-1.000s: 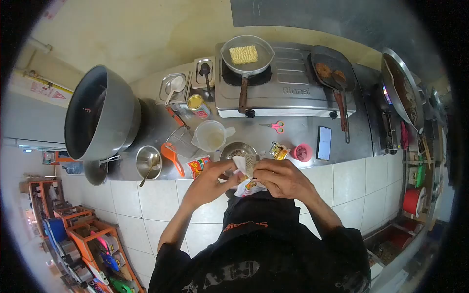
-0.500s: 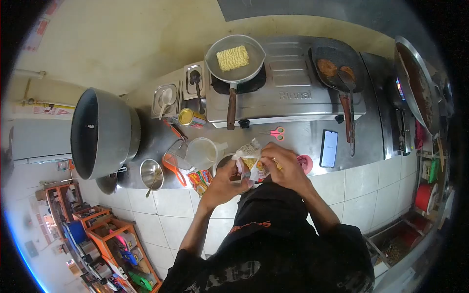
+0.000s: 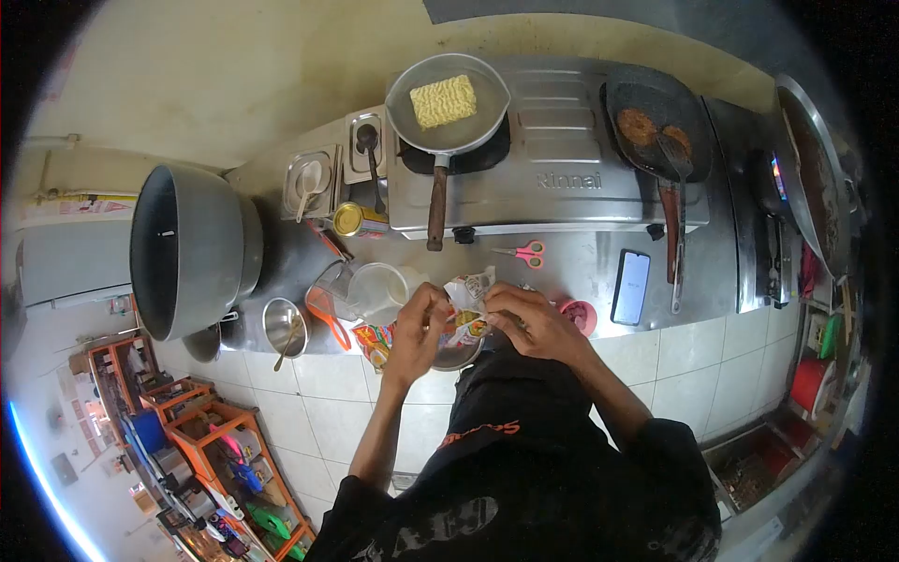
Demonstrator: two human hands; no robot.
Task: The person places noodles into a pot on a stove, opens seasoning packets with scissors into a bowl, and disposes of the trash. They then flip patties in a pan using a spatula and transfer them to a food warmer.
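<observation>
At the counter's front edge, a small whitish sachet is stretched between my two hands. My left hand is closed in a pinch at its left side. The fingers of my right hand are pressed together on its right side. Below them is a metal bowl with colourful wrappers in it, partly hidden by my hands. A red and yellow noodle packet lies left of my left hand, near a translucent plastic jug.
A pot with a dry noodle block sits on the stove. A dark pan holds browned patties and a spatula. Scissors, a phone, a steel bowl and a large grey pot are around.
My left hand has risen and turned, its fingers now pinched higher by the sachet. My right hand has shifted slightly left. The view has tilted a little.
</observation>
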